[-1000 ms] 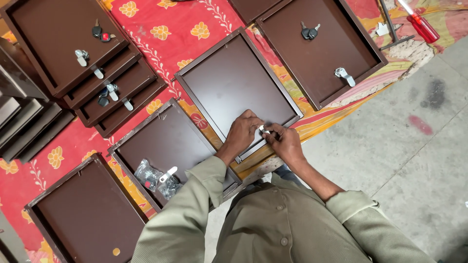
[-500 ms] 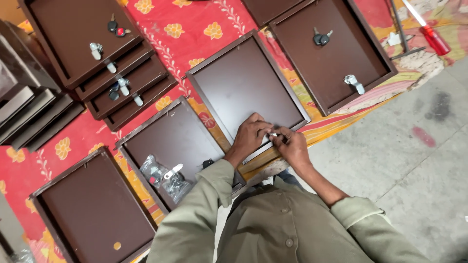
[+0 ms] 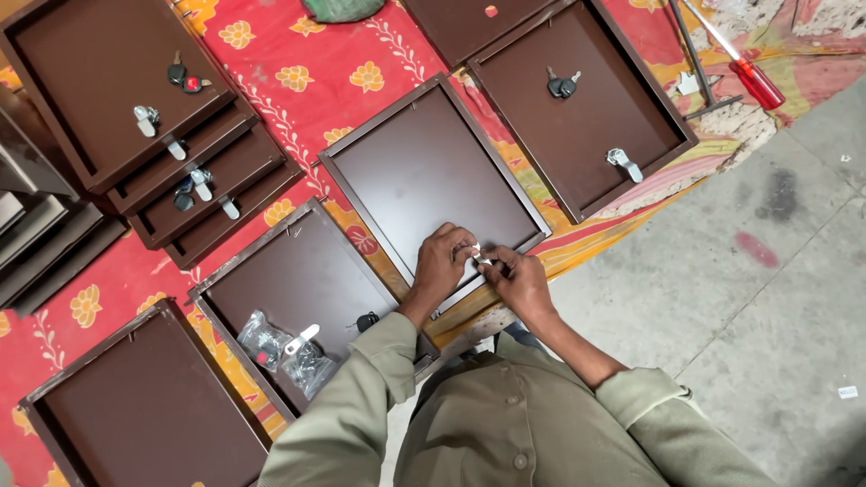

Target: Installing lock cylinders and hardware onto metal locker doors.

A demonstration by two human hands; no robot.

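My left hand point(image 3: 444, 261) and my right hand point(image 3: 516, 278) meet at the near edge of the brown metal door panel point(image 3: 424, 171) in front of me. Both are closed around a small silver lock part point(image 3: 478, 255), pinching it between their fingertips right on the panel's near rim; I cannot tell more of the part's shape, since my fingers hide most of it. The panel lies flat, inner side up, on the red flowered cloth point(image 3: 298, 77).

Just left of it lies a second panel point(image 3: 289, 280), holding clear bags of hardware point(image 3: 284, 352), a silver cam point(image 3: 301, 339) and a black-headed key point(image 3: 366, 320). Farther left, near me, lies a third panel point(image 3: 144, 406).

At the far left a stack of panels point(image 3: 99, 72) carries keys point(image 3: 182, 77) and a cam lock point(image 3: 144, 117). To the far right another panel point(image 3: 586, 117) has a pair of keys point(image 3: 559, 86) and a fitted cam lock point(image 3: 621, 162). Beyond it, at the far right, lies a red-handled screwdriver point(image 3: 749, 77). Right of the cloth is bare concrete floor point(image 3: 767, 298).
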